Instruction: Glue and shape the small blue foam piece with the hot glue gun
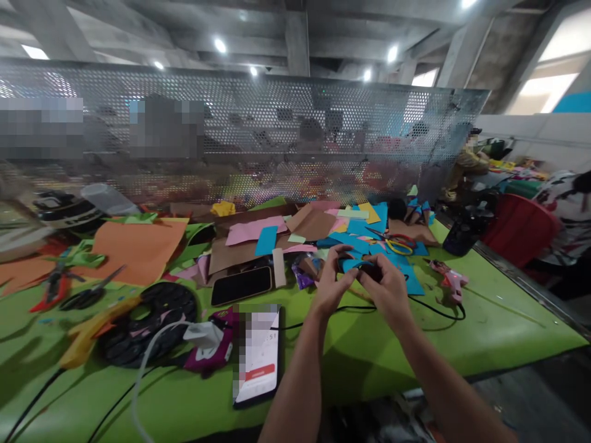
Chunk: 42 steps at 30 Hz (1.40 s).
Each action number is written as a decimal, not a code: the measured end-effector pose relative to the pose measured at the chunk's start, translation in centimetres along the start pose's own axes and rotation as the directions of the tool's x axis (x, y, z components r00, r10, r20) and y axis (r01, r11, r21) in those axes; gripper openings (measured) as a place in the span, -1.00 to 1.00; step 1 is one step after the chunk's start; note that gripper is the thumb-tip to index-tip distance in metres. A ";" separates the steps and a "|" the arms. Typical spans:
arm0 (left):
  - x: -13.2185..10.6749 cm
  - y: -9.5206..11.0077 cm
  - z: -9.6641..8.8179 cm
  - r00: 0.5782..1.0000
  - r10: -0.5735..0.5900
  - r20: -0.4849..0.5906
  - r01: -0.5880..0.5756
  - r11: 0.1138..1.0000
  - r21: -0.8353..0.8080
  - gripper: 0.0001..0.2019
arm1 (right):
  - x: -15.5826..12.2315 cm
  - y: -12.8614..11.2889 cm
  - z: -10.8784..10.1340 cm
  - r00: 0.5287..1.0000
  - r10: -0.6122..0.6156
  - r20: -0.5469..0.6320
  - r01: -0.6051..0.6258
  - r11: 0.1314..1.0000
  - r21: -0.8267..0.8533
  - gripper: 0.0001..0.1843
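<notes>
Above the green table, my left hand [333, 278] and my right hand [386, 284] come together around a small blue piece [349, 264] of thin sheet material with a dark part. Fingers and thumbs of both hands are closed on its edges; the fingers cover much of it, and its exact shape is unclear. Flat blue sheets [414, 280] lie just beyond my hands. Scissors with red and yellow handles [399, 246] rest on top of the sheets. To the right sits a pink glue gun [450, 280], its black cord running behind my wrists.
Left of my arms lie a lit phone [259, 363], a dark phone [242, 285], a purple power adapter [215, 344] and a black round tray [152, 320]. Farther left are a yellow glue gun [95, 332], black scissors [90, 294] and orange sheets [138, 246]. A perforated metal screen [277, 135] stands behind.
</notes>
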<state>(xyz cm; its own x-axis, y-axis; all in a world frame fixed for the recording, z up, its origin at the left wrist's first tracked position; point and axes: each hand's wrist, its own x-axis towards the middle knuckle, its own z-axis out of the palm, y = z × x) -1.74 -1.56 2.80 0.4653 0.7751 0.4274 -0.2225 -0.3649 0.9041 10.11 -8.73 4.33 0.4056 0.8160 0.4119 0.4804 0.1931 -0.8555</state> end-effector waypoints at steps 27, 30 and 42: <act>-0.4 -0.6 1.1 0.997 0.081 0.005 -0.081 0.996 -0.024 -0.48 | -0.2 0.5 -0.4 0.925 -0.359 -0.126 0.271 0.854 -0.444 -0.83; -0.3 -0.5 1.0 0.998 0.052 0.024 -0.051 0.997 -0.061 -0.41 | -0.3 0.6 -0.4 0.897 -0.429 -0.104 0.322 0.797 -0.511 -0.87; 0.2 -0.8 1.3 0.981 -0.187 -0.043 0.173 0.958 -0.228 -0.63 | -0.5 0.7 -0.2 0.852 -0.523 -0.003 0.410 0.672 -0.616 -0.86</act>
<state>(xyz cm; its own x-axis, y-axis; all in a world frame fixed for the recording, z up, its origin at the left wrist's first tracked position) -0.31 -1.77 2.20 0.4616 0.8512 0.2500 -0.3279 -0.0981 0.9396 10.44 -9.09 3.58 0.0969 0.5927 0.7995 0.9685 0.1290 -0.2131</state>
